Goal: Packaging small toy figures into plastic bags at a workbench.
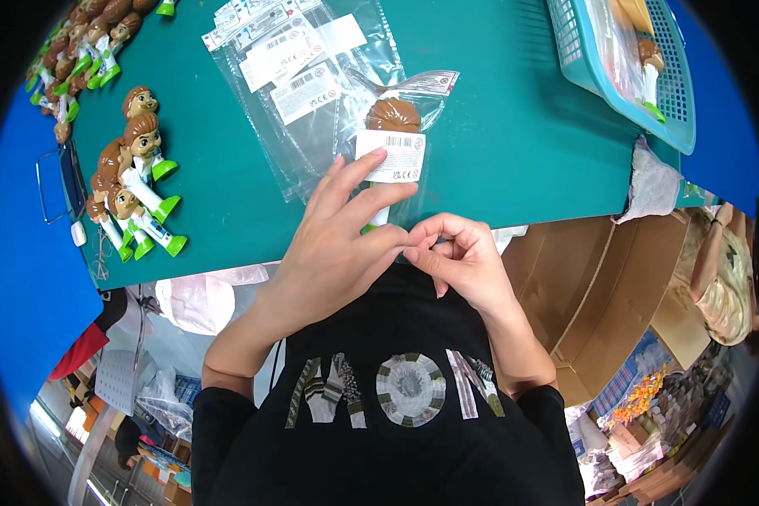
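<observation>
A toy figure (394, 113) with brown moulded hair lies in a clear plastic bag (428, 93) near the table's front edge. Over its body is a white printed label (399, 160). My left hand (333, 228) lies across the bag, fingers stretched out, with fingertips on the label and the thumb pointing at my right hand. My right hand (464, 257) is closed in a pinch at the bag's lower end, close to the left thumb. What sits between its fingertips is too small to make out.
Flat clear bags with labels (291, 80) lie beyond my left hand. Several toy figures (135, 181) are grouped at the left, with a bigger pile (84, 42) behind. A turquoise basket (603, 84) stands far right. Below the table edge at right is a cardboard box (582, 287).
</observation>
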Demonstrator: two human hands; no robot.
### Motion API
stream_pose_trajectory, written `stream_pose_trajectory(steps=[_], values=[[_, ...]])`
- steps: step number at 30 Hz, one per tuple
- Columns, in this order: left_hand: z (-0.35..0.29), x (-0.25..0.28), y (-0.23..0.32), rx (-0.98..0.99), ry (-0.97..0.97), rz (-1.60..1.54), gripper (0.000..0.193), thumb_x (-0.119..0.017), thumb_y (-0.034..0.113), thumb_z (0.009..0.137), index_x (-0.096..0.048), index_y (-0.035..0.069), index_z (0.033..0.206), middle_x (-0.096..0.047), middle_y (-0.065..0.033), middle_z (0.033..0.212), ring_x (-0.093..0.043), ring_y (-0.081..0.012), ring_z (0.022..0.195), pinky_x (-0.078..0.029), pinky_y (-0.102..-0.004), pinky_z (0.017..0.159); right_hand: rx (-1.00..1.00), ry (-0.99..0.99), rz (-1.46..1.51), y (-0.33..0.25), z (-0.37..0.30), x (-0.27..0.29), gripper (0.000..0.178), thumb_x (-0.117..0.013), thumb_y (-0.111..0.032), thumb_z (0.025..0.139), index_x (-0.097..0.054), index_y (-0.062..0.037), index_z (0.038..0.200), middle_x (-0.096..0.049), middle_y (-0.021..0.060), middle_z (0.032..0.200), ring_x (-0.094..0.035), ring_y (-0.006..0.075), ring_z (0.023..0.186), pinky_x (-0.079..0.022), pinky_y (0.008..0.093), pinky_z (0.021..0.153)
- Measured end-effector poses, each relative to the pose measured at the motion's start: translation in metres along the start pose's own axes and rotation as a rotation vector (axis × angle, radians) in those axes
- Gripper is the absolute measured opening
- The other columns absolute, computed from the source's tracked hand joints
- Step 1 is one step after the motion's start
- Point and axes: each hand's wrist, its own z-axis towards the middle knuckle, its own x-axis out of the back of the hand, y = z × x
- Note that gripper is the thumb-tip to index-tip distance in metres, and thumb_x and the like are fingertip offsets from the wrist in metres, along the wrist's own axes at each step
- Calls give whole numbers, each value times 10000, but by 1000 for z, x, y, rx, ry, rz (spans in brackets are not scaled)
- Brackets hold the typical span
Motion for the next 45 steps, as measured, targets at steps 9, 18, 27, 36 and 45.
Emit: stream_pose_trajectory(steps=[9, 18, 27, 36, 45], values=[[0, 2, 0, 10, -17, -19, 110, -716, 86, 670, -631, 94, 739, -553, -29, 1190, -363, -329, 1275, -274, -550, 1062, 48, 39, -54, 3, -2, -2, 90, -670, -6, 810, -583, -3, 834, -588, 5, 739, -461, -13, 482, -396, 145, 394], [-1, 1, -1, 7, -22, -18, 113, -716, 93, 672, -626, 91, 741, -548, -33, 1198, -354, -328, 1283, -264, -551, 1066, 55, -11, -54, 8, -5, 3, 112, -661, -10, 819, -552, 0, 843, -583, 19, 747, -481, 13, 480, -413, 152, 400], [-2, 1, 0, 15, -47, -20, 99, -692, 94, 727, -604, 82, 770, -529, -29, 1221, -331, -327, 1299, -258, -550, 1068, 40, -14, 261, 8, -3, 8, 89, -603, -55, 864, -536, -5, 896, -629, 101, 720, -515, 63, 430, -386, 171, 358], [-3, -5, -1, 7, -8, -7, 113, -702, 92, 712, -603, 90, 767, -527, -36, 1225, -325, -333, 1302, -262, -544, 1065, 16, 65, 13, 10, -5, -3, 101, -644, -67, 844, -568, -6, 867, -541, -11, 552, -433, 15, 401, -296, 158, 344], [-4, -8, -3, 27, 48, -52, 165, -717, 86, 706, -610, 93, 831, -549, -45, 1205, -361, -330, 1287, -327, -478, 1027, 95, 131, 74, 11, -11, -7, 135, -642, -42, 834, -509, -44, 809, -539, -13, 573, -423, 13, 407, -285, 146, 368]])
